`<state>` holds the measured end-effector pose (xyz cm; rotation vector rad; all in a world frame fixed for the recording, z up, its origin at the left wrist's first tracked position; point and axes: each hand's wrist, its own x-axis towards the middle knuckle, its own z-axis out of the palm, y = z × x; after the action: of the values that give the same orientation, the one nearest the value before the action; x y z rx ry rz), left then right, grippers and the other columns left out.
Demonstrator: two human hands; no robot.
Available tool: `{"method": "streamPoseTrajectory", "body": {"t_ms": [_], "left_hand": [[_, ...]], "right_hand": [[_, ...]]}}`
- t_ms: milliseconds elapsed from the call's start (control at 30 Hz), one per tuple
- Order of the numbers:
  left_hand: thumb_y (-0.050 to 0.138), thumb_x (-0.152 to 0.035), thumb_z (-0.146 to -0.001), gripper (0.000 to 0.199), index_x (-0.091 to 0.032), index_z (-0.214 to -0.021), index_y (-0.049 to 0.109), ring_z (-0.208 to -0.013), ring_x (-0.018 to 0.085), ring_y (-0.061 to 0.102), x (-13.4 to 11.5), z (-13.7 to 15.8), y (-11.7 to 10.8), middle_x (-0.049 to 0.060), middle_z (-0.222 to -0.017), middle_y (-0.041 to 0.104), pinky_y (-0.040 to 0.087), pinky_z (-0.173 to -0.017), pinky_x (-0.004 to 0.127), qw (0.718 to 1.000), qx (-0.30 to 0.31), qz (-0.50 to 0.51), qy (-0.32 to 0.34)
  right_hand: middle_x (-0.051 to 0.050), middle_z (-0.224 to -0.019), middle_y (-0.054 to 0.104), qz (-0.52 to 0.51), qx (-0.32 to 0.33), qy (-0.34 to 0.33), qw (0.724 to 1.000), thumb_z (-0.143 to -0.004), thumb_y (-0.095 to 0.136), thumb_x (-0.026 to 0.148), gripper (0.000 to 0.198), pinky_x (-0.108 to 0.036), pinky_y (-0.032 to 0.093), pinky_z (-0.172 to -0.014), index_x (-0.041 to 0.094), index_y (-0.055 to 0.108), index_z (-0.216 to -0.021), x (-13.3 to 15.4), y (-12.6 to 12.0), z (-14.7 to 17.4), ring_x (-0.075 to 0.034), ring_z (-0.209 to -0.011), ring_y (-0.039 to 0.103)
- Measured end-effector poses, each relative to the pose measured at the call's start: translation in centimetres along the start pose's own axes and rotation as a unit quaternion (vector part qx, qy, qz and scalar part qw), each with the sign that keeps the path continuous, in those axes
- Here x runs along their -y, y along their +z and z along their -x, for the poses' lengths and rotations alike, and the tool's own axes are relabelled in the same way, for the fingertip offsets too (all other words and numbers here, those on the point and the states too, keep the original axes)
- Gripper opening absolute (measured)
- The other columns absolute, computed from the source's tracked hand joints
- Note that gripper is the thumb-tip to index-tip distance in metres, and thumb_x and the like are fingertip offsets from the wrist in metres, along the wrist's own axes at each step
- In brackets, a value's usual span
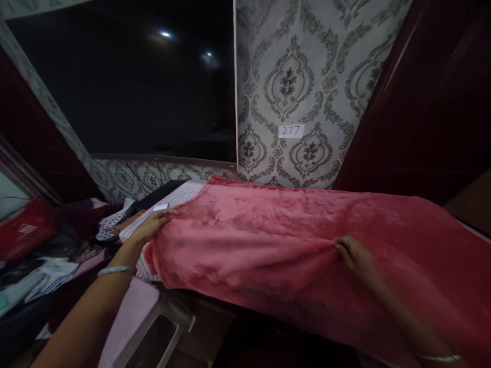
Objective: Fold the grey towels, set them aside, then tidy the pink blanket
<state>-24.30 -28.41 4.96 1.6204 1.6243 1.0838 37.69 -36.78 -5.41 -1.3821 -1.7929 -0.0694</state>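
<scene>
A red plush blanket [261, 220] is spread over a long low surface and hangs down its front. My right hand [353, 253] is closed on the blanket, pinching up a fold near its front side, with creases running left from the fingertips. At the blanket's left edge, my left hand [159, 222] rests with fingers stretched out on the plush; its thumb is hidden. A striped pale cloth [186, 193] shows beside this edge, partly under the blanket. Next to my left fingers lies a small white label [160, 207].
A large dark television [134, 82] stands behind, against patterned wallpaper [287, 87] with a "277" paper [291, 131]. Piled clothes [53, 276] and a red box [25, 230] lie left. A pink-topped stool [134, 306] stands below my left arm.
</scene>
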Motion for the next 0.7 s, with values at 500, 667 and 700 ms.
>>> {"method": "streamPoseTrajectory", "body": {"t_ms": [500, 667, 700], "left_hand": [[0.084, -0.073, -0.048, 0.066, -0.023, -0.091, 0.078, -0.119, 0.034, 0.063, -0.3, 3.1, 0.2, 0.012, -0.115, 0.075, 0.048, -0.108, 0.041, 0.988, 0.148, -0.041, -0.020], [0.076, -0.062, -0.061, 0.056, -0.023, -0.102, 0.075, -0.127, 0.033, 0.058, -0.4, 3.8, -0.4, 0.009, -0.126, 0.071, 0.045, -0.111, 0.039, 0.974, 0.172, -0.147, 0.028], [0.072, -0.060, -0.063, 0.054, -0.023, -0.103, 0.075, -0.126, 0.033, 0.059, -0.5, 3.7, -0.5, 0.009, -0.126, 0.072, 0.046, -0.110, 0.039, 0.968, 0.171, -0.178, 0.041]], "right_hand": [[-0.010, -0.081, 0.071, -0.014, 0.012, 0.028, 0.999, -0.095, 0.042, 0.052, 0.036, -0.046, 0.059, -0.073, 0.027, 0.064, -0.084, -0.6, -0.2, 1.5, -0.029, -0.076, 0.068], [-0.009, -0.081, 0.071, -0.016, 0.009, 0.032, 0.999, -0.094, 0.043, 0.051, 0.033, -0.043, 0.058, -0.073, 0.027, 0.062, -0.080, 0.0, -0.3, 1.0, -0.028, -0.075, 0.069], [-0.009, -0.080, 0.071, -0.014, 0.009, 0.032, 0.999, -0.093, 0.043, 0.051, 0.033, -0.043, 0.058, -0.072, 0.027, 0.062, -0.080, 0.1, -0.4, 0.8, -0.028, -0.075, 0.069]]}}
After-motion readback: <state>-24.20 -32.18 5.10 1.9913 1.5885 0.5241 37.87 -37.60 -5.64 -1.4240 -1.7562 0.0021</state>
